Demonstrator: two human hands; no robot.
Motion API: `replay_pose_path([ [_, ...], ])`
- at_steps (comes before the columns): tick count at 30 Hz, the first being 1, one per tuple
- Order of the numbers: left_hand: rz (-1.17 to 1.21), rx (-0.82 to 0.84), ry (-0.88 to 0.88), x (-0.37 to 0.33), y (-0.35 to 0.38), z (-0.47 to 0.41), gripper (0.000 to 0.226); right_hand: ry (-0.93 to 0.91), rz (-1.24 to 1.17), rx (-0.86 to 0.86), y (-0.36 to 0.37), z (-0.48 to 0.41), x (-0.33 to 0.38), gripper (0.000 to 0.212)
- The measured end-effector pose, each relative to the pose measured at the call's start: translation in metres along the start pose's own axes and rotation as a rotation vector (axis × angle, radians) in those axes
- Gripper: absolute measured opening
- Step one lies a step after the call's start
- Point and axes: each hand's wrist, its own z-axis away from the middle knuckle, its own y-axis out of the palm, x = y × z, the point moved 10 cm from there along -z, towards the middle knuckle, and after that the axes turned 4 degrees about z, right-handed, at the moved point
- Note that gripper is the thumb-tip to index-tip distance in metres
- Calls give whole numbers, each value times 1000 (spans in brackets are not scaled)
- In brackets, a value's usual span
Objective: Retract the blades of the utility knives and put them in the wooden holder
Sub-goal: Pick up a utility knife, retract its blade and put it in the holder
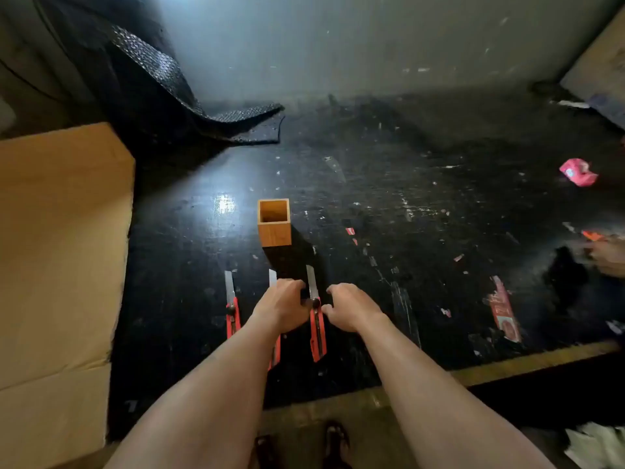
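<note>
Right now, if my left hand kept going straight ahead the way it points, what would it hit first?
Probably the wooden holder: the left hand points up the table toward it, with only bare dark tabletop between. Depth is hard to judge.

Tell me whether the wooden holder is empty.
Looks empty: the wooden holder stands upright, only bare inner walls showing; its bottom is hidden.

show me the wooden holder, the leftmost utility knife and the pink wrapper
wooden holder [274, 234]: head view, on its front wall below the open top
leftmost utility knife [233, 319]: head view, on its red handle
pink wrapper [577, 172]: head view, on the middle of the crumpled piece
</note>
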Motion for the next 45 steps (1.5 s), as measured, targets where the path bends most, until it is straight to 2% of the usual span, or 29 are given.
replay_pose_path([
  [4,41,95,-80,11,34,10,13,34,-42,64,33,-2,-12,29],
  [7,56,102,-141,19,51,15,13,36,-55,47,50,-6,-19,28],
  [14,192,-66,-329,26,61,15,13,133,-320,-30,71,-9,-38,22],
  [17,306,-103,-421,32,69,17,26,181,-466,-40,72,-9,-48,21],
  [20,382,-147,-446,28,67,14,29,182,-615,-74,63,-8,-53,18],
  [27,643,-254,-405,13,27,3,25,69,-778,-126,12,-13,-42,18],
  [33,949,-193,-260,-6,-35,-7,37,-102,-891,-171,-51,-16,-4,19],
  [40,1083,-207,-120,-32,-119,-3,51,-274,-915,-206,-123,-6,53,21],
  [45,1115,-266,-22,-45,-172,4,58,-408,-808,-349,-179,5,94,32],
])
